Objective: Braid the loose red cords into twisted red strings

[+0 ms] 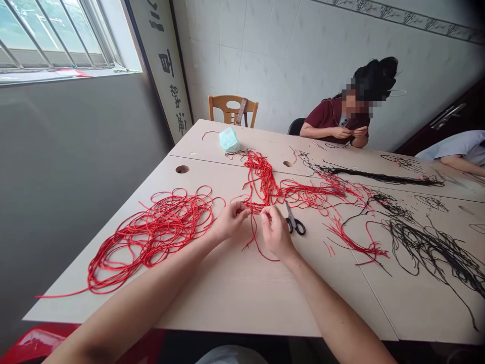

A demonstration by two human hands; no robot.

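My left hand (230,220) and my right hand (275,231) are raised just over the beige table (235,288), close together. Both pinch the same thin red cord (254,208), which runs between their fingertips and hangs down in a loop below them. A big loose heap of red cord (151,235) lies to the left of my left hand. Braided red cords (265,177) stretch away behind my hands. Black-handled scissors (293,221) rest on the table right beside my right hand.
Cut red pieces (356,245) and black cords (428,242) cover the table's right side. A mint-green box (229,139) sits at the far end by a wooden chair (232,108). A person in a maroon shirt (333,121) works across the table; another person's arm (460,163) shows at far right.
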